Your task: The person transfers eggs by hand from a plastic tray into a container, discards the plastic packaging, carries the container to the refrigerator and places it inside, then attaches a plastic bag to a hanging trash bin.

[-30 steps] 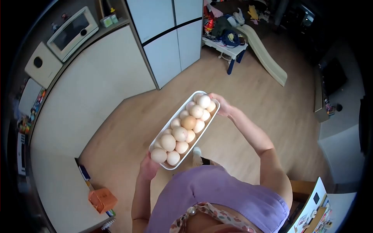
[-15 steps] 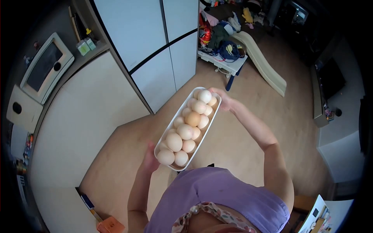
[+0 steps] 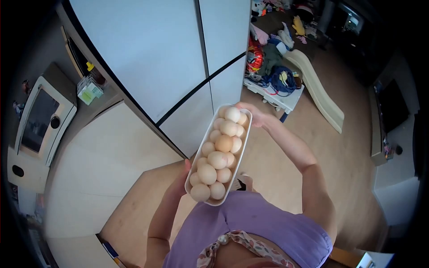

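Note:
A long white egg tray [image 3: 244, 145] is held in front of my body, heaped with several pale and light-brown eggs [image 3: 217, 160]. One egg [image 3: 224, 143] near the middle is darker than the others. At the tray's near left side, my left hand [image 3: 182, 179] grips the wall, its thumb upright and the other fingers hidden under the tray. Around the far right corner curls my right hand [image 3: 251, 114], with its fingertips out of sight behind the rim.
White cabinet doors [image 3: 147, 49] rise just ahead, beside a curved cream counter front [image 3: 107, 165]. A microwave [image 3: 44, 118] stands at left. Farther right are a small white table [image 3: 279, 96] piled with clothes and a child's slide [image 3: 317, 89].
The cabinet has come closer and the view has shifted, with the slide and table now farther right. The tray stays in both hands and is turned slightly more upright in view.

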`<state>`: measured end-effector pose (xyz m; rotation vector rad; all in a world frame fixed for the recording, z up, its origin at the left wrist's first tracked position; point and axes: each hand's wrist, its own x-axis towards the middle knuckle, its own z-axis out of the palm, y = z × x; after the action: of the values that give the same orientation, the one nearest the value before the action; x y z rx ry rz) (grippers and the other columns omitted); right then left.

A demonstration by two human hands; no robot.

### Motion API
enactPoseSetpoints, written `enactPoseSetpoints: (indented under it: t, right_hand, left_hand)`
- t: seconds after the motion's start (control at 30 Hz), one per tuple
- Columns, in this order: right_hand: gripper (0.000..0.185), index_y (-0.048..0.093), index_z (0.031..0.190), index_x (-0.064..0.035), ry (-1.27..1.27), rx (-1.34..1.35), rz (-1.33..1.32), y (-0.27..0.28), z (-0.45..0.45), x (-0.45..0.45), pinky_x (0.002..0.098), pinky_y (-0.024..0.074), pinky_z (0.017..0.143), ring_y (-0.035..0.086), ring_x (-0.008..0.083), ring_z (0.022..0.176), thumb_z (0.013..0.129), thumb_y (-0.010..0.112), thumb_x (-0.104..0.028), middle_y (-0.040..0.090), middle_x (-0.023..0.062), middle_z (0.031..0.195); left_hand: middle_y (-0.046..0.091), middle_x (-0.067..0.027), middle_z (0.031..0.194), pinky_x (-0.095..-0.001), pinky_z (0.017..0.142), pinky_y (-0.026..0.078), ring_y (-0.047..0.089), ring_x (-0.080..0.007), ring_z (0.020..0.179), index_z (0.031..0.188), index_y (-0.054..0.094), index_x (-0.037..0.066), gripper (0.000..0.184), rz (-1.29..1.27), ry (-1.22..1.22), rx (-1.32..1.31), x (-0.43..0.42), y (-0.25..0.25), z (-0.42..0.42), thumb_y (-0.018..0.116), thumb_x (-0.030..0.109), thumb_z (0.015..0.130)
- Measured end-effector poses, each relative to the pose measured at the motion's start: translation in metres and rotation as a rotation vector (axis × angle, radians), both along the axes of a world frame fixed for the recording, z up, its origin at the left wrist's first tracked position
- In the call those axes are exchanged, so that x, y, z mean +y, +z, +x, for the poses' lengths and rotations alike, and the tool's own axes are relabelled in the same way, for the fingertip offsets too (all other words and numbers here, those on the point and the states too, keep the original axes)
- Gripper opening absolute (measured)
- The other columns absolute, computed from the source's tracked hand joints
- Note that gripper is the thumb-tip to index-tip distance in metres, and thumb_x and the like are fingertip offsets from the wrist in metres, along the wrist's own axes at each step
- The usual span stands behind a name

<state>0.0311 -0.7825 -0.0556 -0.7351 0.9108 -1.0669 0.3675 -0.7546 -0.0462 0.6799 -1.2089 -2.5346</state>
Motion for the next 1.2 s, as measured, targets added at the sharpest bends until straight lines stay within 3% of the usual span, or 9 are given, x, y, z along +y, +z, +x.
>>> enactPoseSetpoints:
  t: [0.17,0.27,0.37,0.43,0.47,0.63,0.9,1.0,1.2]
  right_hand:
    - [0.03,0.061,0.098,-0.0069,0.128,0.009,0.032,-0.016,0.0,-0.024,0.0311,0.0492,0.074,0.058,0.0155,0.086,0.082,0.055,-0.032,0.061,0.0047,0.096]
    - [0.031,0.061,0.099,-0.006,0.159,0.009,-0.103,-0.017,0.001,-0.042,0.0302,0.0486,0.075,0.058,0.0155,0.087,0.083,0.054,-0.031,0.061,0.0053,0.095]
    - [0.034,0.06,0.104,-0.004,0.286,0.107,-0.259,-0.036,-0.016,-0.062,0.0297,0.0473,0.078,0.056,0.0148,0.093,0.085,0.053,-0.031,0.06,0.0056,0.102]
    - [0.036,0.059,0.106,-0.0029,0.295,0.244,-0.454,-0.028,-0.007,-0.062,0.03,0.0468,0.079,0.055,0.0143,0.096,0.085,0.052,-0.031,0.059,0.0055,0.106]
    - [0.036,0.057,0.109,-0.0022,0.338,0.162,-0.276,-0.025,-0.01,-0.07,0.0296,0.0461,0.082,0.053,0.0136,0.1,0.087,0.052,-0.03,0.057,0.0052,0.11]
    - [0.036,0.057,0.11,-0.0029,0.544,0.247,-0.336,-0.017,-0.033,-0.089,0.0291,0.0443,0.086,0.054,0.0143,0.1,0.088,0.051,-0.031,0.057,0.0058,0.11]
    - [0.04,0.055,0.112,-0.0022,0.688,0.169,-0.25,-0.006,0.011,-0.122,0.029,0.0438,0.088,0.054,0.015,0.101,0.087,0.053,-0.034,0.056,0.0065,0.113]
    - [0.035,0.055,0.113,0.0008,0.671,0.291,-0.297,0.007,0.015,-0.116,0.0305,0.0443,0.089,0.054,0.0157,0.102,0.094,0.044,-0.027,0.057,0.0068,0.111]
    - [0.051,0.055,0.115,-0.0031,0.792,0.065,-0.15,0.005,0.033,-0.109,0.0317,0.0436,0.091,0.054,0.0169,0.104,0.093,0.039,-0.047,0.057,0.0079,0.114]
  left_hand:
    - [0.04,-0.013,0.135,-0.034,0.102,0.035,0.041,-0.0225,0.123,0.137,0.03,0.005,0.069,0.113,0.127,0.016,0.016,-0.033,-0.008,0.035,0.055,0.091]
    - [0.044,-0.0142,0.131,-0.0337,0.1,0.037,0.046,-0.0225,0.118,0.134,0.035,0.002,0.063,-0.111,0.216,-0.009,0.006,-0.033,-0.019,0.041,0.049,0.091]
    - [0.048,-0.0157,0.126,-0.0336,0.097,0.04,0.05,-0.0228,0.113,0.13,0.039,0.0,0.064,0.015,0.267,0.004,0.003,-0.103,-0.036,0.044,0.048,0.089]
    - [0.049,-0.0163,0.125,-0.0339,0.096,0.041,0.051,-0.0234,0.112,0.129,0.04,-0.001,0.064,-0.024,0.283,-0.015,0.011,-0.083,-0.029,0.046,0.047,0.087]
    - [0.05,-0.0165,0.124,-0.034,0.095,0.041,0.051,-0.0237,0.111,0.129,0.04,-0.001,0.064,-0.054,0.319,-0.006,0.018,-0.083,-0.037,0.047,0.047,0.086]
    - [0.049,-0.0167,0.123,-0.0346,0.094,0.042,0.052,-0.0247,0.11,0.131,0.037,-0.001,0.065,-0.13,0.504,0.072,0.045,-0.104,-0.094,0.05,0.043,0.084]
    - [0.048,-0.0172,0.123,-0.0354,0.092,0.043,0.052,-0.0258,0.108,0.135,0.029,0.001,0.072,-0.016,0.658,0.124,0.052,-0.097,-0.071,0.055,0.042,0.081]
    - [0.046,-0.018,0.125,-0.0356,0.092,0.044,0.051,-0.0268,0.109,0.136,0.027,0.002,0.075,-0.009,0.711,0.147,0.059,-0.095,-0.078,0.057,0.041,0.079]
    - [0.04,-0.0182,0.13,-0.0366,0.093,0.042,0.049,-0.0285,0.111,0.14,0.02,0.006,0.083,-0.008,0.767,0.133,0.082,-0.081,-0.073,0.059,0.04,0.075]
